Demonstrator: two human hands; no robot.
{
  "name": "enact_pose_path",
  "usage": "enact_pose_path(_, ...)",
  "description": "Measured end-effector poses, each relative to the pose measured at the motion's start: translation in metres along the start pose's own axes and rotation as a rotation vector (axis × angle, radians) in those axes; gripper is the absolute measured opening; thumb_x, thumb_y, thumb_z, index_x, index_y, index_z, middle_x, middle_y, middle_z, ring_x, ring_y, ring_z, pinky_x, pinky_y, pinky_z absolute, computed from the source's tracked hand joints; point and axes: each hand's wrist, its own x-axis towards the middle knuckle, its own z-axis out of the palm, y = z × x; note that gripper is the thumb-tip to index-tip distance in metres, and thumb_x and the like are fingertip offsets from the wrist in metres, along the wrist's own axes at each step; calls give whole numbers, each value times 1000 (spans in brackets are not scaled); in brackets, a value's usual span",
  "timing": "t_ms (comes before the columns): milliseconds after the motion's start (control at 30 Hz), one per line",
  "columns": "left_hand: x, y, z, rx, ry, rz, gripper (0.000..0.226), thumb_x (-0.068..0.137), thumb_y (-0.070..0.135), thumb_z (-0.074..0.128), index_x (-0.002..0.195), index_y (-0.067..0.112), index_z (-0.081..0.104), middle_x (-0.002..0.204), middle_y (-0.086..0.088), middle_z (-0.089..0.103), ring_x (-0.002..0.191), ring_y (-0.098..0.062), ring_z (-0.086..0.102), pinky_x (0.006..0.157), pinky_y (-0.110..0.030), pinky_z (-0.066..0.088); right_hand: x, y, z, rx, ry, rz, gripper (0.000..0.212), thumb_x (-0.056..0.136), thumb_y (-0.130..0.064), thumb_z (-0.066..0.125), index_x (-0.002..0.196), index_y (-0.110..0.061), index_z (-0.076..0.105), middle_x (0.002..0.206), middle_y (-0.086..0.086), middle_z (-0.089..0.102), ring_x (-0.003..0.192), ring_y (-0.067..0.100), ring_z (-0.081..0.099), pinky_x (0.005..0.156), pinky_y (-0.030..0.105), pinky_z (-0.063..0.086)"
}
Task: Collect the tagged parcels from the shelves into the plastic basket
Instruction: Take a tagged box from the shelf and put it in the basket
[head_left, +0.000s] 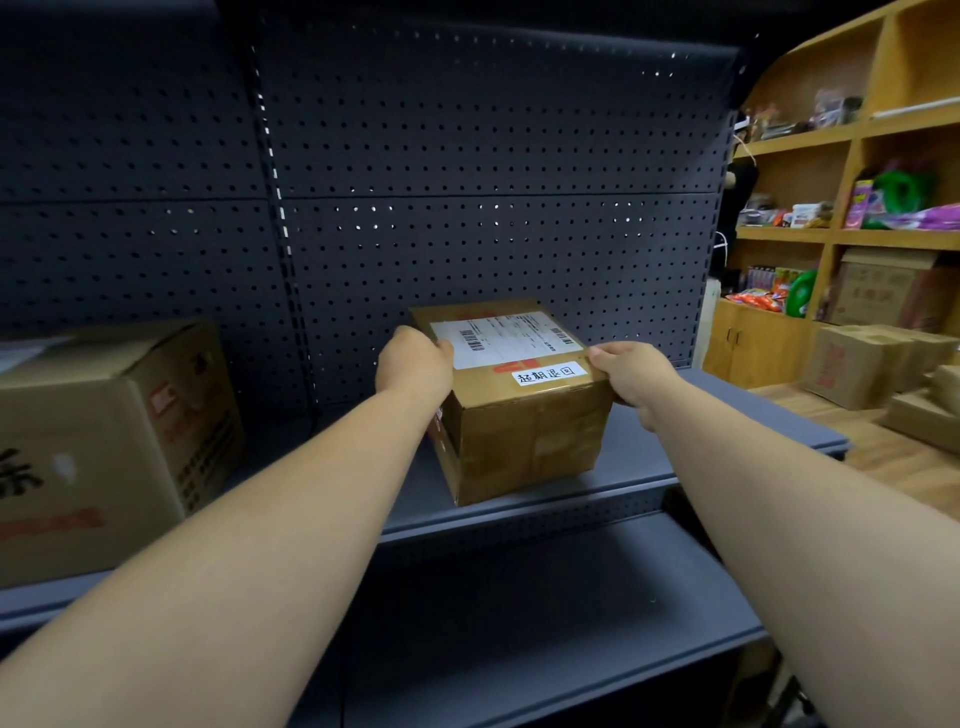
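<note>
Both arms stretched forward, bare to the elbow. Left hand curled over the top left edge of the cardboard parcel, knuckles up; right hand clamped on the top right edge, thumb across the lid. Held between them, resting on the grey metal shelf near its front lip. Boxy, taped brown card, creased; white shipping label and handwritten tag on top. One corner turned toward the wearer, long axis unclear. Bigger carton well left of the left hand.
</note>
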Motion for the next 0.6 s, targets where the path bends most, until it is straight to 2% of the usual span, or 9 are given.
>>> enact_pose_path(100,1,1,-8,-7,-10,-7,38,97,28,46,125,1,47,117,-16,59,100,-32,60,81,-38,54,1,-3,0,2,-14,-19,35,101,-29,43,129,-15,57,120,8,63,110,23,57,96,35,49)
enact_pose_path(267,9,-2,-18,-36,-22,-22,41,96,30,45,128,5,43,117,-15,60,97,-33,63,83,-41,56,4,-7,2,16,-44,-59,32,100,-28,45,125,-16,61,116,6,65,109,22,58,90,30,45)
enact_pose_path(400,10,0,-29,-217,-42,-103,61,98,30,44,149,19,12,120,-15,55,89,-34,65,78,-48,58,9,-10,5,10,-63,-89,31,100,-28,45,125,-18,61,110,3,63,108,22,57,98,33,44)
enact_pose_path(467,9,1,-34,-312,-65,-148,70,99,32,44,151,29,-2,129,-15,51,91,-33,65,76,-47,59,12,-12,6,19,-77,-101,30,100,-29,45,123,-20,62,113,3,65,108,23,59,101,39,46)
enact_pose_path(600,7,2,-41,-418,-94,-231,72,99,37,41,150,36,-10,147,-9,39,79,-31,67,69,-38,58,17,-23,6,45,-98,-144,26,99,-28,45,114,-25,66,106,3,70,102,26,63,97,45,50)
